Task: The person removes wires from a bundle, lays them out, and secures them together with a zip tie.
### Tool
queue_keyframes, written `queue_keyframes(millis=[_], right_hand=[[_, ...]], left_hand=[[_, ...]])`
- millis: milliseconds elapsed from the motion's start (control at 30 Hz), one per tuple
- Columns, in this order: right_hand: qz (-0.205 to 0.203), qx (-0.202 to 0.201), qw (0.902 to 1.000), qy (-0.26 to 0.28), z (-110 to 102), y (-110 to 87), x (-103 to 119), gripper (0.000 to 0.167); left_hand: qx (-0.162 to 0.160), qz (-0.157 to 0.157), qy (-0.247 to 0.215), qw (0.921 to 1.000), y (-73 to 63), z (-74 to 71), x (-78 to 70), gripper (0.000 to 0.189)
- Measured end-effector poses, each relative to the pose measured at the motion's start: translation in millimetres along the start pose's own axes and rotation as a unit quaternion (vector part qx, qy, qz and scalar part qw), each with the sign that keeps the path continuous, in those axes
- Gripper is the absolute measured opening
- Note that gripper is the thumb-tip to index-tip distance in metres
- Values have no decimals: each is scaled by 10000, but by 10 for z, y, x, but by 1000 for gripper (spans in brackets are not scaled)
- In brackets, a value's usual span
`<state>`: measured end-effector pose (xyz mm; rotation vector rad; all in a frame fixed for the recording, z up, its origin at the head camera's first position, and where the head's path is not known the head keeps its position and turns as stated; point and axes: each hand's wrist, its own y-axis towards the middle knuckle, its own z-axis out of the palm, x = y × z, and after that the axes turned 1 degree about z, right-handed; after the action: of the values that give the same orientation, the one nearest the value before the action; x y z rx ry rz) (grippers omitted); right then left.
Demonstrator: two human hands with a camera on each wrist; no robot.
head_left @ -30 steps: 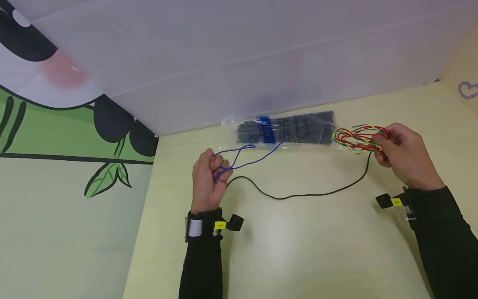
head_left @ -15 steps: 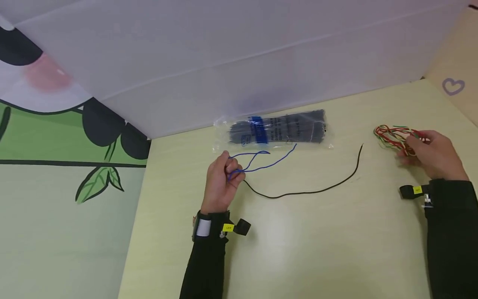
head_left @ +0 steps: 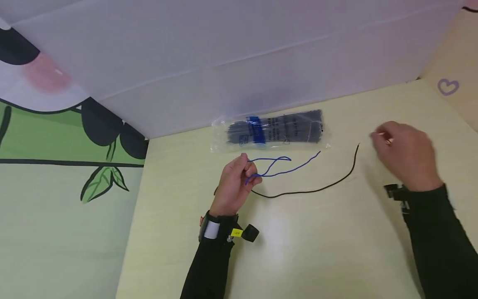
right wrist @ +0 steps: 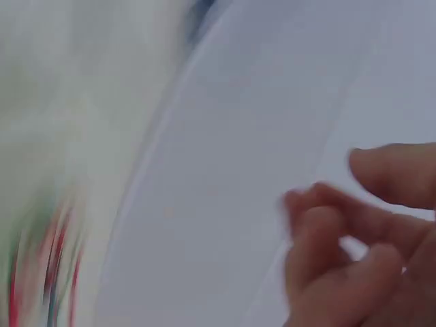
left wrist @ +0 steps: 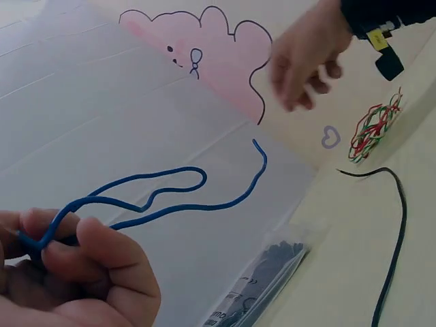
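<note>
left hand [head_left: 233, 187] gripping a looped blue wire [left wrist: 191, 207], black wire [head_left: 302, 192] across the tabletop [head_left: 298, 245], right hand [head_left: 408, 155] loosely curled, now without the red-green wire bundle [left wrist: 375, 129] held earlier, bundle on the tabletop in both wrist views, hidden in the head view, bagged cable ties [head_left: 276, 128] by the wall [head_left: 261, 62]

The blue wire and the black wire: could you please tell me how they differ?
The blue wire is held by the left hand, while the black wire lies across the table. The blue wire loops back; the black wire makes one open curve. Both are thin.
</note>
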<state>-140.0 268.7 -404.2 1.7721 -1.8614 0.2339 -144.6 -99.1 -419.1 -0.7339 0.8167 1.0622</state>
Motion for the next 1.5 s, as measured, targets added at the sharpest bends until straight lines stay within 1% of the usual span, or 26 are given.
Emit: queue_keyframes(millis=[33,67,100,167,200,233,267,367,467,533,600,667,733,800,833,967,1067,1133,1200,1233,1300,1367,1433,1500], right_hand=[[-663,-11,9968,444,76,-28,186,26],[-1272,87,9880,868,158,-61,360,22],[-1810,248,9754,1237,238,-96,506,21],[-2350,638,9546,1717,367,-153,723,28],[-2514,719,9478,1823,415,-175,791,31],[-2594,731,9450,1854,451,-193,837,32],[-2644,629,9449,1826,484,-211,860,33],[-2801,200,9463,1604,551,-243,861,33],[-3039,-216,9423,1390,597,-253,839,28],[-3141,-412,9388,1356,612,-242,837,21],[-3182,-432,9362,1428,610,-234,841,14],[-3258,-276,9318,1574,596,-233,852,12],[-3362,-62,9252,1757,575,-243,867,14],[-3453,150,9160,2036,550,-260,880,14],[-3485,221,9106,2213,536,-270,889,14],[-3579,396,8852,2946,493,-309,907,5],[-3788,431,8643,3281,484,-329,927,4],[-3921,386,8540,3398,485,-337,942,7],[-4059,250,8454,3463,489,-341,952,10],[-4127,188,8426,3455,490,-343,957,8],[-4304,65,8387,3337,494,-347,965,10],[-4488,-18,8353,3177,498,-349,974,18],[-4658,-94,8343,2948,503,-345,983,26],[-4815,-221,8347,2662,508,-337,990,28]], left_hand=[[87,-23,78,9999,-5,16,13,36],[198,-24,164,9997,-10,36,24,35],[305,-10,214,9993,-13,53,34,35],[460,74,300,9985,-21,85,44,34],[511,126,301,9982,-24,98,46,35],[533,176,293,9980,-28,110,45,35],[546,209,273,9979,-32,119,44,34],[575,165,193,9980,-39,135,40,34],[649,31,165,9978,-42,141,46,35],[660,60,324,9973,-40,137,50,36],[636,178,573,9962,-38,128,49,36],[588,344,855,9940,-38,115,42,36],[516,498,1060,9918,-41,99,33,35],[461,582,1116,9910,-45,90,23,32],[448,607,1113,9909,-48,88,19,30],[472,662,1081,9908,-49,113,7,27],[466,747,1122,9898,-54,130,-9,27],[454,801,1138,9892,-60,135,-22,27],[459,835,1135,9890,-66,137,-35,27],[475,837,1110,9891,-67,138,-40,27],[499,830,1101,9892,-66,137,-51,28],[504,822,1107,9892,-67,128,-60,29],[490,842,1177,9883,-72,115,-71,30],[471,938,1279,9862,-83,98,-84,31]])
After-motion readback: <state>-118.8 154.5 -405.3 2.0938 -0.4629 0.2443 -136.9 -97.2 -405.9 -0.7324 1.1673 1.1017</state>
